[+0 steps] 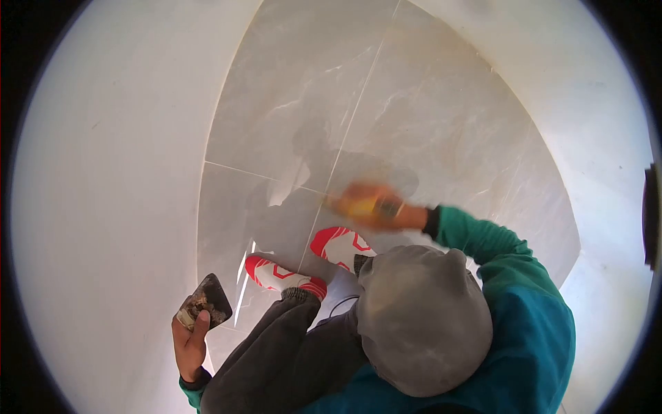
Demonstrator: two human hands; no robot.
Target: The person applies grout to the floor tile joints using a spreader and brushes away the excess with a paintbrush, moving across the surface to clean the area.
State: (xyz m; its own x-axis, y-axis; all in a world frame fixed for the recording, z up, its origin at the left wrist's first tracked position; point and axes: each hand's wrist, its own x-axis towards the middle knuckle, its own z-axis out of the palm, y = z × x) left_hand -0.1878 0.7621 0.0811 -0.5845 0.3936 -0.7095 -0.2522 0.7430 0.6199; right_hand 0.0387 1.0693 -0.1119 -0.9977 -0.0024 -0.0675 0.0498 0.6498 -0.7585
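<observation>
My left hand (189, 345), low on the left, is closed around the edge of a dark, flat, square-cornered plate (219, 301). Brown and cream smears or lumps cover part of its face, near my thumb. Motion blurs my right hand (369, 205), which is out in front of my feet over the grey tiled floor (427, 117). A yellow object (362, 207) shows in its grip, too smeared for me to tell its kind. A dark band or watch (389, 207) appears at that wrist.
White walls (96, 172) rise on the left and right of the floor. My feet in red-and-white socks (286, 274) are on the tiles, close to the left wall. A grey cap (424, 321) fills the lower middle. Something dark (649, 217) stands out at the far right edge.
</observation>
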